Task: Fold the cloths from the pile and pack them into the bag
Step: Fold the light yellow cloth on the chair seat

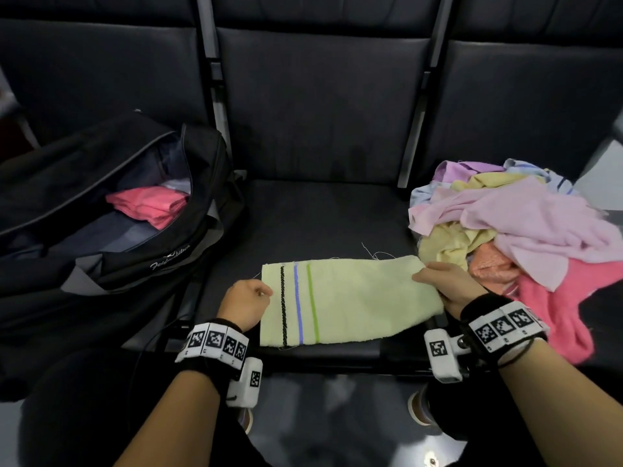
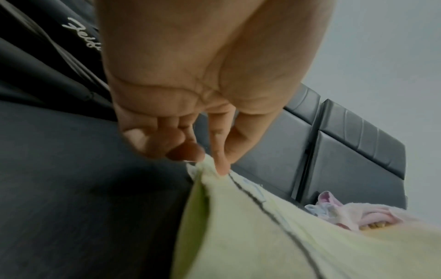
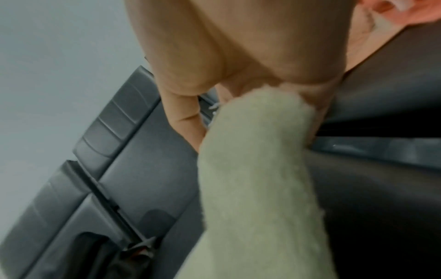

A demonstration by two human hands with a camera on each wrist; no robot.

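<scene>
The left hand (image 1: 247,299) pinches the striped end of a pale yellow-green towel (image 1: 347,299) between thumb and forefinger; the right hand (image 1: 445,284) grips the opposite end, fingers curled round it. The towel lies stretched flat on the black padded seat (image 1: 320,214). White script on the open black bag (image 1: 111,210) is too blurred to read. The pile of cloths (image 1: 515,224) sits on the right.

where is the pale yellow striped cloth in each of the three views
Head: the pale yellow striped cloth lies low centre on the seat, between both hands.
Left wrist: lower right, pinched at its corner by the left hand.
Right wrist: centre, rising into the right hand.
Shared landmark: the dark seat backs, seen in all three.
</scene>
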